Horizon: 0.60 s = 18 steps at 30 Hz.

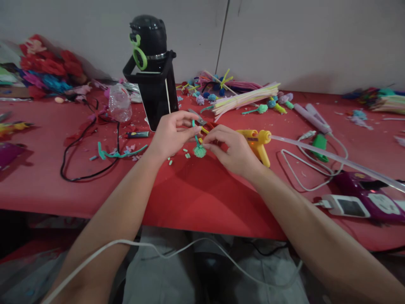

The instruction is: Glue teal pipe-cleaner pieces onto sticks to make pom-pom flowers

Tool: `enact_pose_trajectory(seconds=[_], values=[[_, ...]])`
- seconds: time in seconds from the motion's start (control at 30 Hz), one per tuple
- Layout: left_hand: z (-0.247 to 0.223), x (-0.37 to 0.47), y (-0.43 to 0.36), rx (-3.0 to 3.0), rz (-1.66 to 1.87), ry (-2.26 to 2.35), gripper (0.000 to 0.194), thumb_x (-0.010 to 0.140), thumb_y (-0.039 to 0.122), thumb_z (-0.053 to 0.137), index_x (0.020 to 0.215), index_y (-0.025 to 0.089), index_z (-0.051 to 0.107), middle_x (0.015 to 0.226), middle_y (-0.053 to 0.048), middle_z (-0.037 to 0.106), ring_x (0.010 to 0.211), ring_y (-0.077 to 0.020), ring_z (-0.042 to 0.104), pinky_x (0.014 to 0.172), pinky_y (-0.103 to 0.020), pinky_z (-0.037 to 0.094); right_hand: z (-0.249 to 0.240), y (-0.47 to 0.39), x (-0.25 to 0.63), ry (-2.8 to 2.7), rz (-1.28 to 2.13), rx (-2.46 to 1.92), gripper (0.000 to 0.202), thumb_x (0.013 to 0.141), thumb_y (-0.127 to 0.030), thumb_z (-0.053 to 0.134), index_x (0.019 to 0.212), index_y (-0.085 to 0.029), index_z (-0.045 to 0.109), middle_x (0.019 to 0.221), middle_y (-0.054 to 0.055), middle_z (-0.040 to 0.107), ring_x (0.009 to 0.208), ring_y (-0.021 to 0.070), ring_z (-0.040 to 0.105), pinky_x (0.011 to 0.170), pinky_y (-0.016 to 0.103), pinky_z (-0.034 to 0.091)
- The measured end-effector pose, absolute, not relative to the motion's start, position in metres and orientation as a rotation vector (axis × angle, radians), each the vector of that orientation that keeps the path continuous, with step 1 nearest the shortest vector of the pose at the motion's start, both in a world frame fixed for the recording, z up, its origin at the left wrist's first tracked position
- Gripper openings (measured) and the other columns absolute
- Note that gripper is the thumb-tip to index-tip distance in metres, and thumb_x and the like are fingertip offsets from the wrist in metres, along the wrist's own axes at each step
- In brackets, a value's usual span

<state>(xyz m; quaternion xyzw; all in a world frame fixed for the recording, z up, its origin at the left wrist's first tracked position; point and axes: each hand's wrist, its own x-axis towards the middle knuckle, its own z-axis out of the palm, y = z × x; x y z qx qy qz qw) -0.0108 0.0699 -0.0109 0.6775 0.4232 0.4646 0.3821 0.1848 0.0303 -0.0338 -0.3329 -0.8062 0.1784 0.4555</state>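
Note:
Between my hands hangs a green fuzzy piece (199,151) with a teal stem running up from it. My left hand (173,134) pinches the teal stem between thumb and fingers. My right hand (232,148) has its fingers closed close beside the fuzzy piece and a small yellow bit; what exactly it grips is too small to tell. Behind the fingers lie scissors (198,119), partly hidden. A yellow glue gun (261,145) with a long clear stick stands just right of my right hand. Small green scraps (187,155) lie on the red table below.
A black bottle (158,93) stands behind my left hand. Pipe cleaners (245,99) are piled at the back. A black cable (76,179) loops at left; a purple power strip (375,198), white charger (348,206) and cords are at right. The red table's (215,223) front edge is near my forearms.

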Motion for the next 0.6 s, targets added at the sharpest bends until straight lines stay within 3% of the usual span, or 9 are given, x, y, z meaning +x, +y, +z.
enact_pose_trajectory(seconds=[0.43, 0.6], values=[[-0.0101, -0.0135, 0.0717, 1.708, 1.263, 1.096, 0.021, 0.08, 0.011, 0.077, 0.099, 0.019, 0.073, 0.083, -0.001, 0.072, 0.075, -0.018, 0.077, 0.066, -0.026, 0.067, -0.0281, 0.0281, 0.1885, -2.085, 0.346, -0.808, 0.018, 0.095, -0.014, 0.054, 0.09, -0.024, 0.069, 0.102, 0.008, 0.069, 0.096, 0.0234, 0.065, 0.089, 0.042, 0.053], [-0.0101, -0.0162, 0.0722, 1.746, 1.338, 1.088, 0.019, 0.085, 0.016, 0.075, 0.103, 0.02, 0.072, 0.089, -0.002, 0.075, 0.084, -0.0201, 0.079, 0.074, -0.029, 0.068, -0.0264, 0.0258, 0.1874, -1.931, 0.432, -0.945, 0.009, 0.092, -0.019, 0.06, 0.087, -0.022, 0.066, 0.093, 0.007, 0.068, 0.083, 0.0208, 0.064, 0.075, 0.036, 0.053]])
